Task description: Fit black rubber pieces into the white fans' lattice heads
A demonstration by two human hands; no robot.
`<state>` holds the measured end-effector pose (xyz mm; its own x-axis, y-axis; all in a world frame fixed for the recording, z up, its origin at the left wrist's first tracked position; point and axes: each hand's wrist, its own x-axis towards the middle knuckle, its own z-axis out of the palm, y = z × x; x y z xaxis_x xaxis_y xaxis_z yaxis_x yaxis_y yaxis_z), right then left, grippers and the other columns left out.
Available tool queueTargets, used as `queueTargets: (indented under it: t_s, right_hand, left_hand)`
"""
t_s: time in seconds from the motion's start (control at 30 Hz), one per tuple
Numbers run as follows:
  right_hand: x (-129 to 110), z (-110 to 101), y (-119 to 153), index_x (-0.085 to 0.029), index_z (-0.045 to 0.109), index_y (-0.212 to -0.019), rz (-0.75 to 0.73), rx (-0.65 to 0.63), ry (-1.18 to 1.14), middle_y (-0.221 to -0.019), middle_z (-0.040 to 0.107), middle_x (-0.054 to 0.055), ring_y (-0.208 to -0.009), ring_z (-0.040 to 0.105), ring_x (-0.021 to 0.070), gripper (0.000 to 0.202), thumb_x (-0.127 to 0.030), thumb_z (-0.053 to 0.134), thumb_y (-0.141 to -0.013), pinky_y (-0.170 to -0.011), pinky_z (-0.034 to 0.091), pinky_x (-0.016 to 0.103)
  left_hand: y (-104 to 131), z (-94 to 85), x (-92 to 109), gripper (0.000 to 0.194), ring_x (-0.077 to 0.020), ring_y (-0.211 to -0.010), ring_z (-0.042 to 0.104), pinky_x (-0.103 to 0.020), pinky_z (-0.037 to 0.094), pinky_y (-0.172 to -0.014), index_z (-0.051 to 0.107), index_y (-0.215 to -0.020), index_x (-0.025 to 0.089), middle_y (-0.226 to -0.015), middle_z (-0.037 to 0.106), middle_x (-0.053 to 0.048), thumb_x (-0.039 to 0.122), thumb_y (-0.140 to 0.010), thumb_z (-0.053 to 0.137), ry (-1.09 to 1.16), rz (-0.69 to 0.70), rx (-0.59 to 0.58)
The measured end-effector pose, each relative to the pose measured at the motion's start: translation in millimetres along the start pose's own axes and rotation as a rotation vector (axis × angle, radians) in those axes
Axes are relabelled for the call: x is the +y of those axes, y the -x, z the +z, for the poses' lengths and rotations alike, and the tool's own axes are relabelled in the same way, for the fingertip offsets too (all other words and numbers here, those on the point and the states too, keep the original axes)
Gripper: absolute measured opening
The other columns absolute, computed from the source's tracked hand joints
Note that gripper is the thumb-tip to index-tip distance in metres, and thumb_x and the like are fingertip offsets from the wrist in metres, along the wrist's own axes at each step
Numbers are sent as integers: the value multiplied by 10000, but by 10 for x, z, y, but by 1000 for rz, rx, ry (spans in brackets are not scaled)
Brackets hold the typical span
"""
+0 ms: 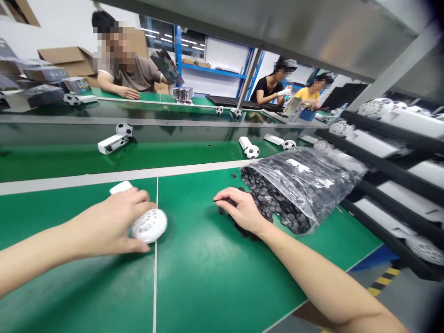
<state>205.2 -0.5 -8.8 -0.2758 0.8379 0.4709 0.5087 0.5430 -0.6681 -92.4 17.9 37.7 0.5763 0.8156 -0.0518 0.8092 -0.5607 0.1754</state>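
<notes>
On the green table, my left hand is wrapped over a white part with a round, perforated ball end; its white block end shows beyond the fingers. Thumb and index finger of my right hand pinch a small, thin black piece, just left of a heap of black pieces. That heap spills from the mouth of a clear plastic bag lying on the table. Some of the heap is hidden under my right hand.
Beyond the pale table edge, white parts with black-and-white balls lie on a green belt. Racks of white parts stand at the right. People sit across, near boxes. A metal shelf hangs overhead.
</notes>
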Motion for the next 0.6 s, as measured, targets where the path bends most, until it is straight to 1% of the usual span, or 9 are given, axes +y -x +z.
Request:
queueTargets:
  t_s: [0.03, 0.07, 0.1, 0.17, 0.23, 0.3, 0.37, 0.47, 0.6]
  right_hand:
    - [-10, -7, 12, -187, 604, -826, 29, 1, -34, -800, 632, 15, -698, 595, 122, 54, -216, 563, -806, -696, 493, 268]
    - [-19, -14, 22, -186, 598, -831, 60, 5, -69, -791, 626, 12, -660, 589, 115, 60, -227, 562, -806, -660, 496, 261]
    - [-29, -21, 29, -185, 591, -835, 87, 8, -102, -782, 620, 9, -633, 584, 111, 66, -236, 562, -805, -630, 498, 254]
    - [-50, -38, 38, -186, 580, -835, 112, 7, -142, -772, 613, 6, -627, 580, 112, 72, -249, 564, -803, -607, 496, 250]
    - [-77, -53, 41, -189, 579, -827, 102, -2, -139, -764, 610, 5, -647, 578, 118, 65, -248, 562, -805, -622, 493, 257]
    - [-108, -60, 45, -194, 583, -817, 59, -8, -106, -780, 604, 10, -700, 575, 129, 52, -235, 552, -813, -670, 489, 276]
    - [-142, -51, 58, -201, 591, -815, -7, -10, -56, -841, 590, 23, -804, 563, 148, 42, -220, 554, -813, -758, 472, 309]
    - [-181, -7, 90, -216, 609, -808, -95, -66, 35, -953, 559, 38, -953, 509, 178, 31, -207, 584, -793, -876, 416, 368]
    - [-200, 69, 125, -226, 609, -761, -135, -111, 115, -998, 545, 44, -1002, 469, 203, 23, -206, 609, -772, -908, 380, 417]
  left_hand:
    - [-95, 28, 145, 589, -249, -931, 522, -321, 378, -828, 623, -972, 308, -987, 600, -22, 662, -502, 608, -6, 108, -12]
    - [-194, 68, 271, 611, -265, -931, 521, -351, 370, -839, 617, -959, 261, -980, 599, -53, 703, -543, 552, -2, 146, -26]
    - [-290, 115, 378, 634, -269, -876, 538, -366, 386, -801, 604, -942, 217, -919, 606, -75, 730, -588, 487, 9, 124, -40]
    - [-452, 220, 544, 694, -275, -781, 555, -378, 411, -707, 564, -949, 161, -842, 604, -100, 757, -640, 388, 22, -15, -16]
    - [-551, 308, 656, 728, -294, -836, 556, -386, 415, -709, 491, -1071, 147, -928, 597, -119, 729, -639, 431, 42, -56, 15]
    - [-586, 366, 726, 733, -294, -950, 533, -378, 406, -770, 395, -1187, 181, -1055, 566, -110, 636, -630, 537, 83, 32, -12]
    - [-581, 398, 768, 681, -271, -947, 542, -338, 414, -744, 365, -1199, 214, -1053, 566, -87, 565, -650, 562, 129, 78, -66]
    - [-557, 419, 810, 560, -256, -825, 575, -299, 411, -613, 400, -1123, 219, -931, 589, -74, 575, -701, 494, 150, 25, -61]
    - [-552, 412, 843, 558, -260, -825, 577, -293, 404, -588, 421, -1102, 233, -914, 594, -60, 616, -700, 462, 166, 10, -42]
